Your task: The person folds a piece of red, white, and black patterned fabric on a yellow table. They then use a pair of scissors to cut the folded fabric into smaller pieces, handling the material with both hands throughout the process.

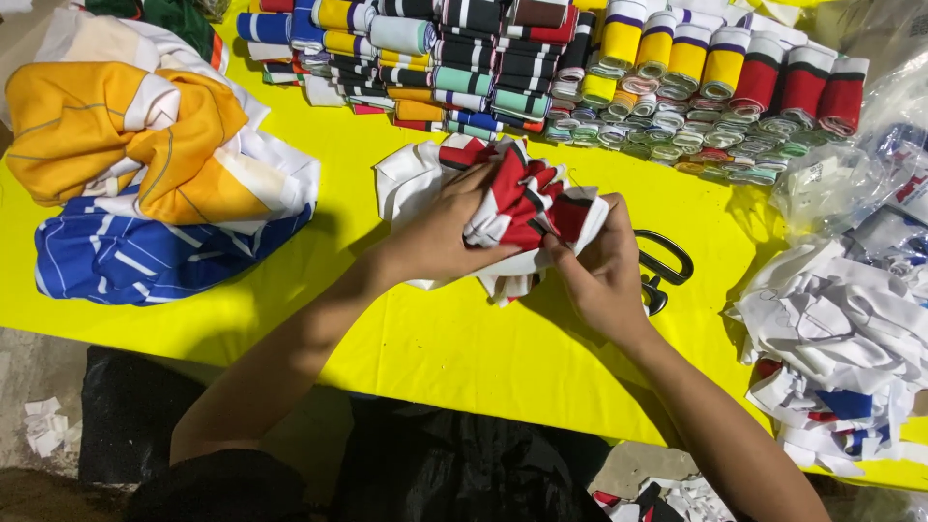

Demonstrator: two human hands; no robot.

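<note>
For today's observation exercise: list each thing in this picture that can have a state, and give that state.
Red, white and black fabric bundle: crumpled, gripped by both hands.
Left hand: pressed on bundle.
Right hand: pinching bundle's edge.
Scissors: lying on table, partly hidden.
Ribbed trim stacks: folded, stacked in rows.
Orange cloth: bunched.

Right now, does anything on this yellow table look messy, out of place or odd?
Mostly orderly: the folded striped bands sit in neat rows. The black scissors lie partly hidden behind the right hand, close to the bunched red and white cloth both hands grip. Cut white scraps pile loosely at the table's right edge.
</note>
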